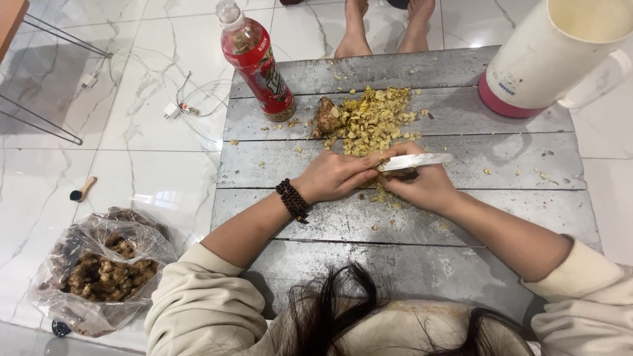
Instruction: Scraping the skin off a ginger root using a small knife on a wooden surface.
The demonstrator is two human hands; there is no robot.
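Note:
My right hand (422, 184) grips a knife (417, 161), whose pale blade lies flat across the grey wooden board (501, 158). My left hand (336, 175), with a dark bead bracelet on the wrist, has its fingers closed on a small piece of yellow root at the blade. Just beyond both hands lies a heap of chopped yellow root pieces (376, 120). A whole knobbly root (326, 117) rests at the heap's left side.
A red drink bottle (257, 59) stands at the board's far left, a white and pink jug (554, 53) at its far right. A clear plastic bag of roots (102, 270) sits on the marble floor at left. Another person's bare feet (386, 26) are beyond the board.

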